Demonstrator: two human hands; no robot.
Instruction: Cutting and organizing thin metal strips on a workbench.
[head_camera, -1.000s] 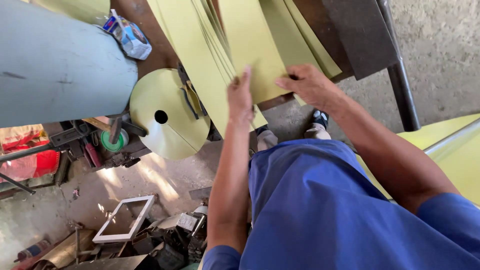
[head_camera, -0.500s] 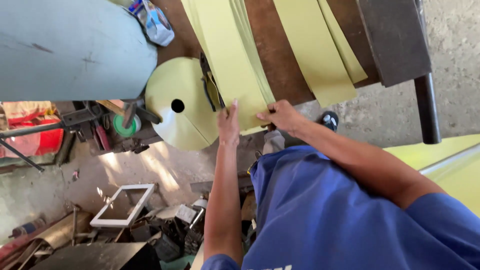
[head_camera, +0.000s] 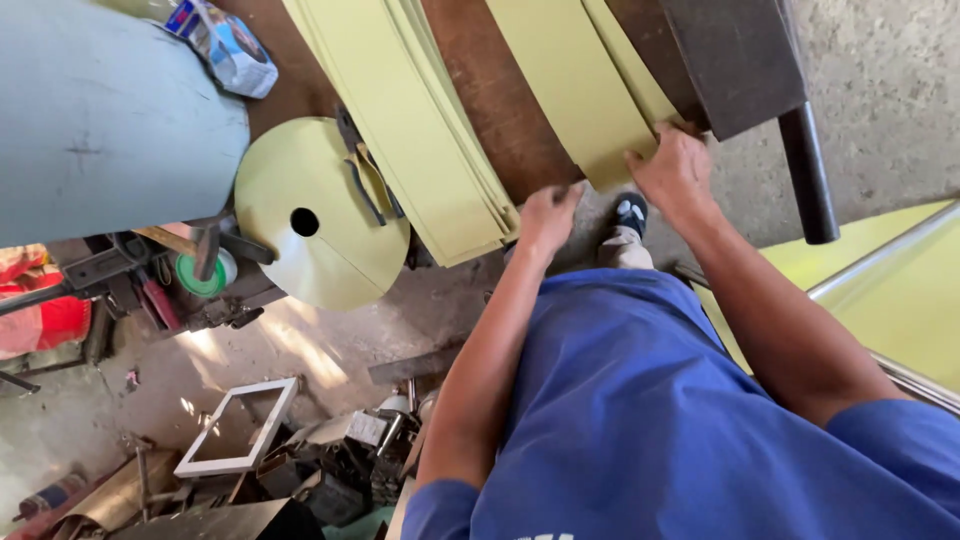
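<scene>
On a brown worktop (head_camera: 500, 120) lie 2 stacks of pale yellow strips. The right hand (head_camera: 672, 170) presses flat on the near end of the right stack (head_camera: 585, 95). The left hand (head_camera: 545, 215), fingers loosely curled and holding nothing, rests at the worktop's edge beside the left stack (head_camera: 400, 110). A crumpled blue, white and red packet (head_camera: 228, 48) lies at the worktop's far left.

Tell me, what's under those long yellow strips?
A brown wooden bench top shows between the left stack of yellow strips and the right strips, whose end the right hand presses. What lies directly beneath each stack is covered.
</scene>
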